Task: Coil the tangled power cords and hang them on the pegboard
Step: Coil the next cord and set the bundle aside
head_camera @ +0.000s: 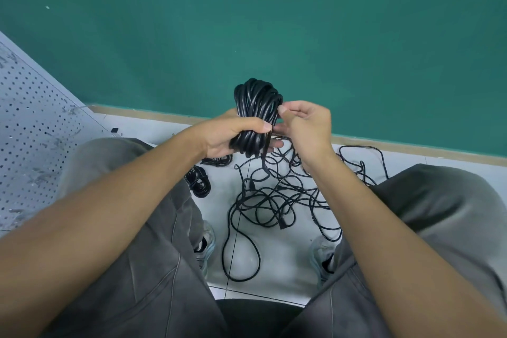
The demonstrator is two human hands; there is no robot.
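My left hand (233, 133) grips a coiled bundle of black power cord (256, 103) around its lower half, and the loops stand up above my fingers. My right hand (304, 123) pinches a strand at the bundle's right side with curled fingers. A loose end of this cord hangs down from the bundle toward the floor. Below, between my knees, a tangle of black cords (277, 197) lies spread on the pale floor. The grey pegboard (35, 123) stands at the left edge.
Two small coiled black cords (199, 182) (218, 160) lie on the floor near my left knee. My grey-trousered legs and shoes (205, 244) flank the tangle. A green wall (247, 22) with a tan skirting rises just beyond the cords.
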